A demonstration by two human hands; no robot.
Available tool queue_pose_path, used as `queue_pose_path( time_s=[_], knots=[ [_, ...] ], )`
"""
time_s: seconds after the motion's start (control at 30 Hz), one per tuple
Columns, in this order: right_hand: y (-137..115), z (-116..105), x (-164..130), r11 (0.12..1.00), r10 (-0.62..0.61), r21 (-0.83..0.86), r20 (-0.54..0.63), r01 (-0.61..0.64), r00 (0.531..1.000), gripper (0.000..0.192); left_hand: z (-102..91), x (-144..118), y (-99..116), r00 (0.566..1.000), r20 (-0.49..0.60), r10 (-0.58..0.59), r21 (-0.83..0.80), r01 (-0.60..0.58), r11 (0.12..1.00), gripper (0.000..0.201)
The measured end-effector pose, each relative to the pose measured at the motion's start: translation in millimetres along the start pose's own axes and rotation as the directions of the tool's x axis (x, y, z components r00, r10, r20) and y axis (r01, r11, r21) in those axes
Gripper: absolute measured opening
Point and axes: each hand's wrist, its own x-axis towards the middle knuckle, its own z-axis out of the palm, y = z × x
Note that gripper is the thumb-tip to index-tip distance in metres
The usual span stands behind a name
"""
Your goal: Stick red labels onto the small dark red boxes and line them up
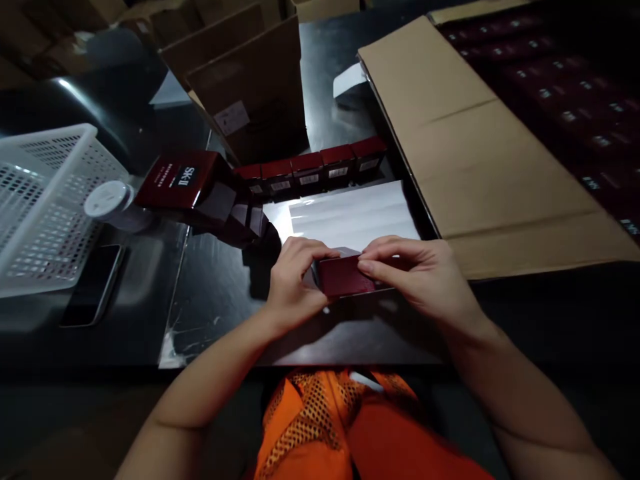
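Observation:
A small dark red box (345, 275) is held near the front of the metal table, between both hands. My left hand (299, 280) grips its left end, with the thumb along the top edge. My right hand (415, 273) pinches at the box's right side with thumb and forefinger. Behind it lies a white sheet (355, 213). Several red boxes with white labels (307, 172) stand in a row beyond the sheet. To the left, a larger red SK-II box (183, 183) sits beside more dark boxes.
A white perforated basket (45, 200), a white round-lidded container (113, 203) and a phone (95, 285) are at the left. An upright cardboard carton (255, 93) stands at the back. On the right, a large open carton's flap (480, 147) borders rows of dark red boxes (565, 100).

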Motion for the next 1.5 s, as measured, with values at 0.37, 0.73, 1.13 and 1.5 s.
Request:
queue_pose_path(
  time_s=[0.37,0.73,1.13,1.5],
  knots=[
    [1.1,-1.3,1.4,1.000,0.027,-0.016,0.017,-0.027,0.999,0.016,-0.3,-1.2,0.7,1.000,0.015,-0.022,-0.023,0.022,0.999,0.035],
    [2.8,-2.5,1.2,0.998,0.008,-0.061,0.002,-0.008,1.000,0.017,0.1,-1.6,1.2,0.999,0.022,-0.036,-0.013,0.037,0.999,0.035],
    [16.4,-5.7,8.1,0.940,-0.212,-0.313,-0.213,0.138,0.954,0.083,1.6,-1.3,-3.8,0.990,0.020,-0.138,-0.011,0.138,0.990,0.037],
    [35.1,-32.6,-1.1,0.661,-0.141,-0.692,0.262,0.288,0.955,0.030,38.4,8.4,-31.0,0.696,0.083,-0.713,-0.653,0.579,0.489,0.046]
  ],
)
